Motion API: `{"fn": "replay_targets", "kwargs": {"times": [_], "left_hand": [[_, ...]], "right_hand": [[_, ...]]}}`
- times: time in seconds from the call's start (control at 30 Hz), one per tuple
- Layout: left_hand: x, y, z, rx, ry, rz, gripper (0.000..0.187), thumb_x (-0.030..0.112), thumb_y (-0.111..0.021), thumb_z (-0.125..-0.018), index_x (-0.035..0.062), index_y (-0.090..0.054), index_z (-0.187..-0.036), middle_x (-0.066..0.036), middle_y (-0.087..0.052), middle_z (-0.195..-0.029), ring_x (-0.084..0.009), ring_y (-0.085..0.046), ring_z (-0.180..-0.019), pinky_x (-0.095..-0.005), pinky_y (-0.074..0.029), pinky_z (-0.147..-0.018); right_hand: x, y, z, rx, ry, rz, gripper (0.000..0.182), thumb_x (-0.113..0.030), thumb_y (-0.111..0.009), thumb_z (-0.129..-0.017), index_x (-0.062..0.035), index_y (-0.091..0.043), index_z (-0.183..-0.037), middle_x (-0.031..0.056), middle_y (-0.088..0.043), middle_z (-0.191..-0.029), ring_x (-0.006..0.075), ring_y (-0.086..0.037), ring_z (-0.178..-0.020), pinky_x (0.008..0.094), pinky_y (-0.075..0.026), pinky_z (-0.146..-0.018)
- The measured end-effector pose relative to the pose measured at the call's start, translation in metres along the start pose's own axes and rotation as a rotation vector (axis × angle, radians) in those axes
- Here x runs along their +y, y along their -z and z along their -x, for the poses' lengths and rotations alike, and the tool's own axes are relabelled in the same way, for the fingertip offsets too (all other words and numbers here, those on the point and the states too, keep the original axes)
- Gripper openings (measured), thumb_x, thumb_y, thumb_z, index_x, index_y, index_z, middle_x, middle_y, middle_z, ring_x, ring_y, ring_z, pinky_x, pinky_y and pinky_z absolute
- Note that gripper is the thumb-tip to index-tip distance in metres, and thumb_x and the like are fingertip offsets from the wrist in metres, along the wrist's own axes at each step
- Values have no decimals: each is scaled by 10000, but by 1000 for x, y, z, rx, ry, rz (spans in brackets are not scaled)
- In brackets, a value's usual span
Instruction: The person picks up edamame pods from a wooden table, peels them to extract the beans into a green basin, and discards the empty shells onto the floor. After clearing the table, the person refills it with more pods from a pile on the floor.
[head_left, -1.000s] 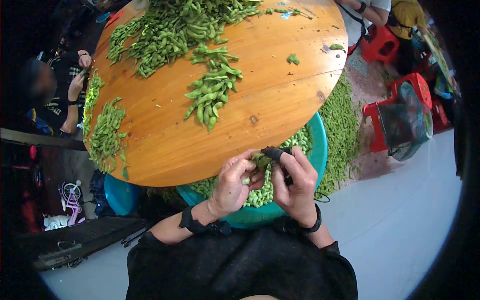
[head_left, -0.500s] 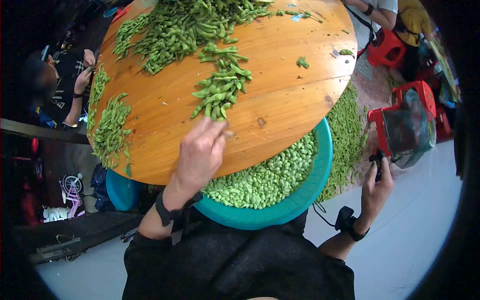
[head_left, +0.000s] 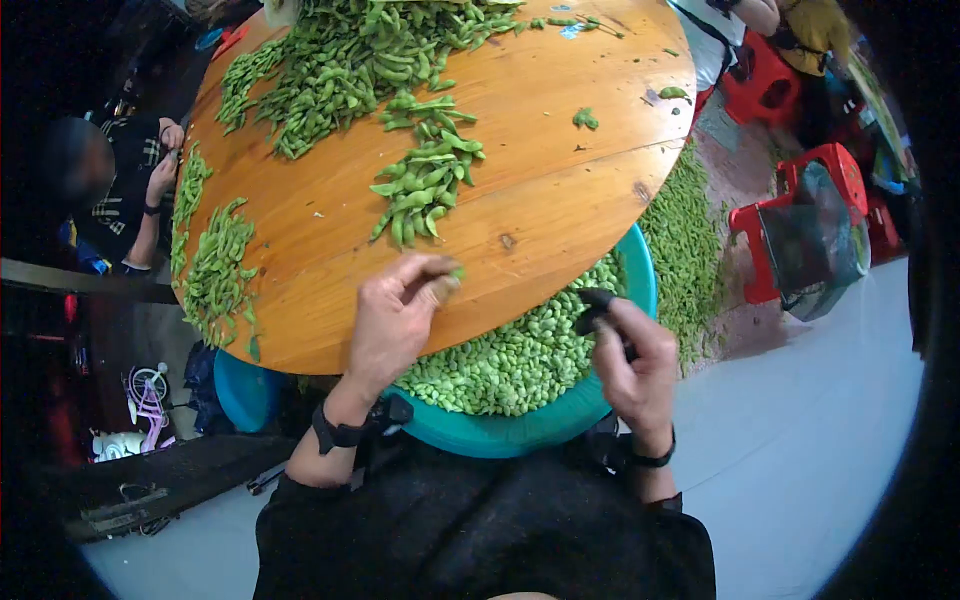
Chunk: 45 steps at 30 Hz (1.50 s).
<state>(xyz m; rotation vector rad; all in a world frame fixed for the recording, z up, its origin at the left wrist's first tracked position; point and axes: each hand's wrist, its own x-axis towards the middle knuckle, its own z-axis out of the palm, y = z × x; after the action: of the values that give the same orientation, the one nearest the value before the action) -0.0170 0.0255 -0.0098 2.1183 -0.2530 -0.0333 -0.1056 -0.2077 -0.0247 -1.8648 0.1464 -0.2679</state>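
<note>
Over the near edge of the round table, my left hand (head_left: 392,320) is closed in a pinch on an edamame pod (head_left: 458,273), of which only a small green end shows. Just beyond it lies a small heap of edamame pods (head_left: 430,185). My right hand (head_left: 640,370) is above the right side of a teal basin (head_left: 645,275) of shelled green beans (head_left: 510,370). Its thumb and forefinger curl toward each other, with black material (head_left: 594,310) at their tips; I cannot tell whether this is a covering or something held.
A large pod pile (head_left: 350,75) covers the far side of the wooden table (head_left: 560,140), with smaller piles (head_left: 220,260) at left. Another person (head_left: 130,190) sits at left. Pods (head_left: 685,250) cover the floor at right, by red stools (head_left: 840,180).
My right hand has swung in from the far right to above the basin. My left hand has drawn back slightly from the small heap, with a bit of green now showing at its fingertips.
</note>
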Motion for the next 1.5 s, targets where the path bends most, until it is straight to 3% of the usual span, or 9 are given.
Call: {"fn": "replay_targets", "kwargs": {"times": [0.07,0.13,0.43,0.57,0.63,0.83,1.17,1.43,1.5], "left_hand": [[14,-6,10,-222,368,479,91,94,-644,-940,10,-659,-972,0,-624,-764,-42,-556,-646,-193,-429,-552],[18,-20,18,-232,339,558,70,94,-646,-944,27,-657,-956,1,-606,-702,-43,-546,-621,-182,-422,-549],[1,-49,34,-17,-183,188,86,33,-669,-913,-26,-607,-926,-24,-595,-817,-84,-570,-685,-206,-464,-613],[8,-47,34,2,-149,189,110,80,-688,-908,7,-610,-887,-21,-590,-736,-119,-596,-659,-269,-474,-584],[11,-37,34,-324,331,660,117,126,-619,-967,27,-588,-1021,-52,-581,-798,-112,-565,-646,-226,-442,-565],[-4,-48,34,-519,536,1392,148,185,-604,-977,50,-575,-1030,-46,-580,-776,-148,-534,-584,-230,-394,-503],[20,-34,29,-456,254,486,216,217,-648,-966,16,-593,-909,36,-492,-671,1,-430,-634,-203,-361,-515],[19,-25,26,-506,-106,120,178,130,-581,-957,0,-570,-1078,-198,-577,-733,-369,-614,-704,-415,-468,-636],[12,-31,29,-465,-140,127,189,128,-548,-974,-3,-559,-1109,-130,-579,-718,-253,-597,-651,-348,-473,-600]], "right_hand": [[-11,-12,-3,-163,-73,-128,288,38,-542,-876,28,-658,-1140,62,-589,-737,93,-526,-585,258,-407,-516],[-9,-28,-2,-205,-117,-323,236,5,-516,-930,47,-654,-1116,-41,-522,-667,11,-450,-526,197,-342,-452],[-12,-32,-7,-295,-237,-516,210,7,-541,-927,53,-640,-1107,-1,-459,-746,43,-471,-546,222,-360,-466],[-11,-29,-10,-298,-144,-423,162,17,-547,-916,64,-647,-1034,-3,-441,-727,50,-468,-538,223,-354,-456],[-3,-24,-11,-326,-153,-461,170,24,-545,-909,61,-652,-1036,0,-445,-725,53,-468,-535,224,-352,-453],[-8,-19,-11,-366,-204,-578,218,30,-538,-896,45,-662,-1075,10,-477,-733,56,-469,-522,228,-353,-450],[-10,-28,1,-171,165,-60,199,79,-615,-779,7,-641,-963,93,-483,-677,205,-488,-551,331,-367,-482],[-17,-35,7,-126,291,91,210,104,-633,-755,20,-585,-941,131,-469,-730,290,-524,-585,388,-426,-509],[-15,-38,8,-92,321,100,234,118,-633,-747,20,-589,-954,123,-467,-722,275,-512,-576,371,-412,-504]]}}
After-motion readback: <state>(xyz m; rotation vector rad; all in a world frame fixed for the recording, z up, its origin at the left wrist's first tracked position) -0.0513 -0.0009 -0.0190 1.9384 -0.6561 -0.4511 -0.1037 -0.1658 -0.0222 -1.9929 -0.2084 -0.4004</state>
